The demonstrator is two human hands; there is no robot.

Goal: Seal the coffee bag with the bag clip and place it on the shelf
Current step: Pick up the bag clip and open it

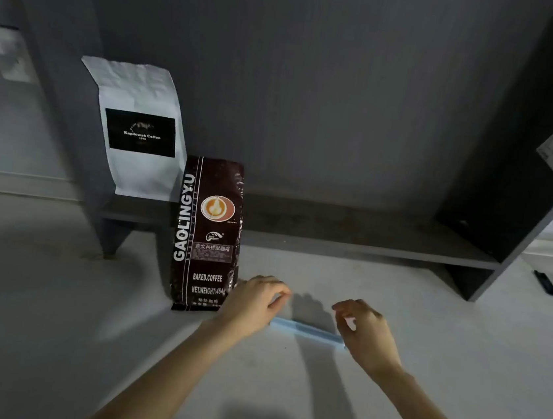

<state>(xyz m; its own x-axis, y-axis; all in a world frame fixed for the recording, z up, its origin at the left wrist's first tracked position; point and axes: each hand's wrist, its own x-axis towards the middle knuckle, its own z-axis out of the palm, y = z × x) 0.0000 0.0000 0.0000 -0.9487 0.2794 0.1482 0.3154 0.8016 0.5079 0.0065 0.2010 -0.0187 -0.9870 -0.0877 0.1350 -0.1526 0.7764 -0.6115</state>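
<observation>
A dark brown coffee bag (208, 236) marked GAOLINGYU stands upright on the pale table, in front of the low dark shelf (350, 245). A long light-blue bag clip (306, 330) lies flat on the table to the right of the bag. My left hand (250, 306) hovers over the clip's left end, fingers curled and apart, beside the bag's lower right corner. My right hand (366, 333) hangs over the clip's right end with fingers spread. Neither hand clearly grips the clip.
A white coffee bag (139, 131) with a black label stands on the shelf at the left, leaning on the back panel. The shelf's dark side wall (510, 201) rises at the right. A small dark object (546, 283) lies far right.
</observation>
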